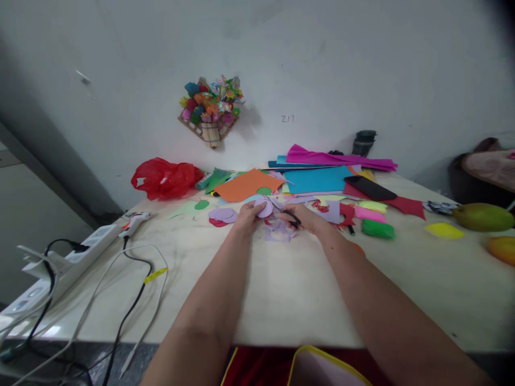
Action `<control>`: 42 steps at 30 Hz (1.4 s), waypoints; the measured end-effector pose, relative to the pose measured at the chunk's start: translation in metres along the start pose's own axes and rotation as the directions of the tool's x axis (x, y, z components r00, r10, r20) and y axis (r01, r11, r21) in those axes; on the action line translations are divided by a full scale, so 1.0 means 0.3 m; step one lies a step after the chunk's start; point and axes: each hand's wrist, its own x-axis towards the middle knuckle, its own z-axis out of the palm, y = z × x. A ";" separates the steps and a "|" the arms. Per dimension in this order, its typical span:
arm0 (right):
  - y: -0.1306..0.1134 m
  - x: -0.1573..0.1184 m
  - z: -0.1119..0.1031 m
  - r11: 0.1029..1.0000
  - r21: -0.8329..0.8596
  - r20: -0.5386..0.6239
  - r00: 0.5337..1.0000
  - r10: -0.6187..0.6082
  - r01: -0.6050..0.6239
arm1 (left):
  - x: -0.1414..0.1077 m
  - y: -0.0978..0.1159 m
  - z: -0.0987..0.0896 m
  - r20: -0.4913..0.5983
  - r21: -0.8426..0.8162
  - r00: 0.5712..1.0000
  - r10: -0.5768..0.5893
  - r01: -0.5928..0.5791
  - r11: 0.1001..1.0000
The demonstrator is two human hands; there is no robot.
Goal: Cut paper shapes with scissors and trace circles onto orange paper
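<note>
My left hand pinches a round lilac paper disc above the table. In my right hand is a pair of scissors with black handles, its blades reaching toward the disc's edge. Whether the blades touch the paper I cannot tell. Lilac paper scraps with curved cut-outs lie just below both hands. Left of my left hand, several lilac discs rest in a small pile, partly over red paper pieces.
Coloured sheets, among them orange and blue, lie behind my hands. A phone, clay packets and a mango are on the right. A red plastic bag and a power strip with cables are on the left.
</note>
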 end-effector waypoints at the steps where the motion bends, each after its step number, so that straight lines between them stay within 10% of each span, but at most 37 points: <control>1: 0.001 0.002 0.000 1.000 0.001 -0.003 1.000 -0.008 0.008 | 0.000 0.000 0.000 -0.004 -0.003 1.000 -0.001 0.001 1.000; 42: -0.013 -0.004 0.009 0.997 0.063 0.004 0.999 0.041 -0.041 | 0.008 0.000 -0.005 -0.086 -0.058 0.996 -0.007 0.002 0.998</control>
